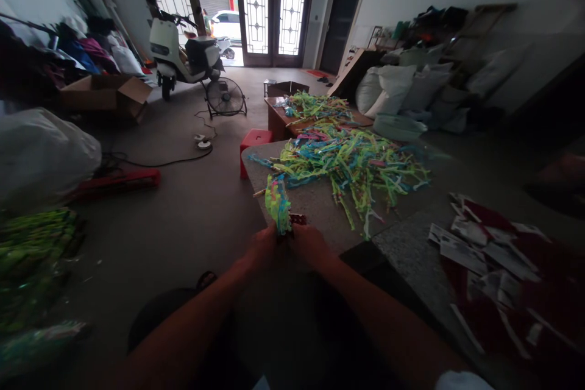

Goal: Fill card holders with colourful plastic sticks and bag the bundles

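Note:
Near the table's front corner my two hands are close together, fingers closed. My left hand (264, 245) grips the lower end of a bundle of yellow-green and blue strips (276, 200), which stands upright with a slight curve. Just right of it, my right hand (311, 244) is closed around a small dark red patterned piece (298, 219), whose top edge shows above the fingers. The fingertips of both hands are mostly hidden in shadow. Ahead on the grey tabletop (311, 200) lies a wide heap of similar strips (347, 158), some drooping toward me.
A wooden table (278, 114) behind bears more strips (315, 105), with a red stool (255, 139) alongside. Red and white cards (498, 250) lie at the right. Left are a floor fan (225, 97), a scooter (183, 52), an open carton (107, 97) and green packs (34, 244).

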Demonstrator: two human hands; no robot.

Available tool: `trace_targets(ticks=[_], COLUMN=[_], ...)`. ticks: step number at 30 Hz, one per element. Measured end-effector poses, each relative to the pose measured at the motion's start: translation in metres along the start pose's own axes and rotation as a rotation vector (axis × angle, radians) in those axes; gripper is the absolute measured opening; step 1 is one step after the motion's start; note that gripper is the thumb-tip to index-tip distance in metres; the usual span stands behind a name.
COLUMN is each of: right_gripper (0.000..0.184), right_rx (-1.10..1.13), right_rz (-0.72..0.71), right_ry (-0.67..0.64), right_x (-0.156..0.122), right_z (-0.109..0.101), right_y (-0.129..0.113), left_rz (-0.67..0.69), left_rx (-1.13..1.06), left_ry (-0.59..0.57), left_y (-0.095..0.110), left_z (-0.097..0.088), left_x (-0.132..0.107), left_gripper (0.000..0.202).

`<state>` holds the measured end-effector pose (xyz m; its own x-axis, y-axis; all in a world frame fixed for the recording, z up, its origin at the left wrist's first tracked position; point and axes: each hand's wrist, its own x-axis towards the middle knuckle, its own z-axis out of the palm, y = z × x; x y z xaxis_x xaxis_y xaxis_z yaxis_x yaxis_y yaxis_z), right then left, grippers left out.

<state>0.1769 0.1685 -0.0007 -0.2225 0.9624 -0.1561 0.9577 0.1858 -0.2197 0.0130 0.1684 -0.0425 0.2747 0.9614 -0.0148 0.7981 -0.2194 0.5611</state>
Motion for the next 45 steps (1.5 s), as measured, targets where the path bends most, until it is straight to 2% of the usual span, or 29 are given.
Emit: trace_targets(ticks=[5,9,11,13,14,17,19,21,29,31,35,38,41,45], right_gripper=[0.026,0.027,0.026,0.028,0.030,0.036,0.038,0.039,0.035,0.037,0.044,0.041,0.040,0.039], right_rx=[0.008,0.037,0.065,0.086,0.079,-0.010,-0.047,-0.067,-0.110,-0.120,-0.157,-0.167,-0.164,-0.130], right_rz=[0.004,-0.003,-0.037,-0.022,0.029,0.338,0.412,0.421,0.357,0.353,0.460,0.507,0.520,0.509], right_ry=[-0.027,-0.031,-0.032,-0.002,0.029,0.183,0.213,0.215,0.201,0.224,0.307,0.297,0.271,0.226], right_x=[0.000,-0.003,-0.001,0.005,0.009,0.028,0.041,0.052,0.075,0.078,0.084,0.090,0.095,0.099], right_z=[0.000,0.000,-0.004,-0.012,-0.017,-0.033,-0.040,-0.043,-0.031,-0.035,-0.053,-0.063,-0.064,-0.060], right_y=[-0.007,-0.006,0.007,0.031,0.045,0.092,0.117,0.132,0.139,0.144,0.168,0.188,0.201,0.205], left_rz=[0.056,0.033,-0.002,-0.026,-0.030,-0.018,-0.012,-0.015,-0.023,-0.030,-0.027,-0.007,0.004,-0.034], left_rx=[-0.014,-0.035,-0.036,-0.040,-0.044,-0.059,-0.061,-0.052,-0.115,-0.113,-0.112,-0.095,-0.080,-0.092], left_ry=[0.006,0.020,0.017,0.020,0.019,0.024,0.046,0.062,0.027,0.027,-0.003,-0.024,-0.010,0.000], left_y=[-0.006,-0.005,-0.002,0.000,0.000,-0.002,-0.004,-0.005,-0.004,-0.005,-0.011,-0.015,-0.015,-0.009], left_z=[0.002,0.003,0.002,0.002,0.001,0.002,0.004,0.005,0.003,0.003,0.006,0.008,0.008,0.005], left_x=[0.000,0.000,0.000,-0.001,-0.001,-0.001,0.000,0.001,0.002,0.002,0.005,0.007,0.007,0.005], left_gripper=[0.024,0.022,0.020,0.021,0.020,0.019,0.021,0.023,0.018,0.018,0.023,0.024,0.024,0.025])
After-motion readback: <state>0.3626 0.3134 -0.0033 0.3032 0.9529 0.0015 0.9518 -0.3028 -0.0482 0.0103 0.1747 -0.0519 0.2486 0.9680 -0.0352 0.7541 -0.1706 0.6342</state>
